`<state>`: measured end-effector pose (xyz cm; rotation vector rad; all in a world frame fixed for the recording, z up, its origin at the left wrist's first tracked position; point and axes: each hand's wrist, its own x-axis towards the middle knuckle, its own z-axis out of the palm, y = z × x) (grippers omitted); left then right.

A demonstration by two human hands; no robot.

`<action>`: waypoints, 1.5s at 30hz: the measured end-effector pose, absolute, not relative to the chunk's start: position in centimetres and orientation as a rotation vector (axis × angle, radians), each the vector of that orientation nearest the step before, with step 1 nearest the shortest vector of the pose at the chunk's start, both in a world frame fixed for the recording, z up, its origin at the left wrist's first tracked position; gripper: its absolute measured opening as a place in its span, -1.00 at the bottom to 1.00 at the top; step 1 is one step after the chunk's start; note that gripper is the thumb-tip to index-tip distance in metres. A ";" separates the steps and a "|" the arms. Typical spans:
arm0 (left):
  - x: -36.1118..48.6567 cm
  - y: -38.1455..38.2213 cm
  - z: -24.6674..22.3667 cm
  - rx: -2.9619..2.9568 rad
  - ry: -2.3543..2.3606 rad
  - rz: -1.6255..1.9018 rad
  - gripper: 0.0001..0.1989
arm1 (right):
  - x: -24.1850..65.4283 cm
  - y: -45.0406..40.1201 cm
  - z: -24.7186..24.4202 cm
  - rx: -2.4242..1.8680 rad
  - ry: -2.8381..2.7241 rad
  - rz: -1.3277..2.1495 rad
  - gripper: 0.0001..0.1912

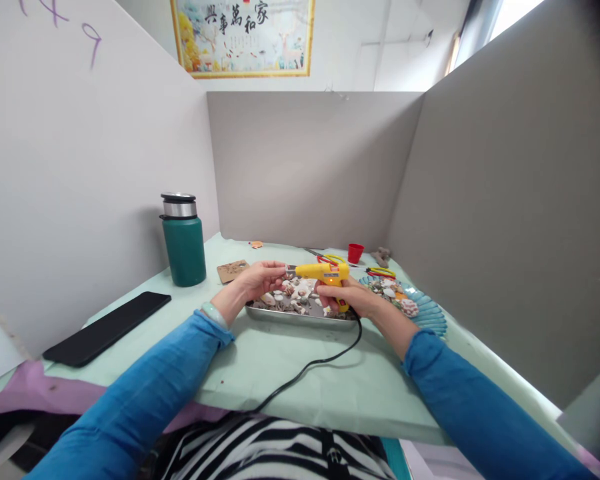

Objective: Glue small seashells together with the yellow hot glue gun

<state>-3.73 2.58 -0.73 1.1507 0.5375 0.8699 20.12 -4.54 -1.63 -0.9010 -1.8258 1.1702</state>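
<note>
My right hand (347, 295) is wrapped round the handle of a yellow hot glue gun (325, 271), its nozzle pointing left. A black cord (313, 363) runs from the handle to the table's front edge. My left hand (264, 279) is closed in a pinch at the nozzle tip; what lies between the fingertips is too small to make out. Both hands are above a metal tray (300, 319) that holds many small seashells (295, 293). Part of the tray is hidden behind the hands and the glue gun.
A green bottle (184, 250) and a black flat case (109, 328) stand and lie at left. Behind are a brown card (233, 271), a red cup (355, 253) and scissors (381, 273). A blue shell-shaped plate (430, 313) holds shells at right. Grey partitions (310, 167) enclose the table.
</note>
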 end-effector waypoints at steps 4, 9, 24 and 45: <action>-3.8 2.7 -0.9 1.165 0.504 0.858 -0.84 | 20.2 -4.5 -1.7 -0.902 -1.807 1.181 -0.72; -3.8 2.5 -0.8 1.181 0.493 0.849 -0.85 | 20.2 -4.5 -1.7 -0.899 -1.798 1.193 -0.72; -3.7 2.2 -0.7 1.246 0.524 0.831 -0.85 | 20.2 -4.7 -1.6 -0.882 -1.778 1.181 -0.69; -3.8 2.3 -0.8 1.250 0.465 0.848 -0.79 | 20.1 -4.4 -1.9 -0.911 -1.770 1.218 -0.70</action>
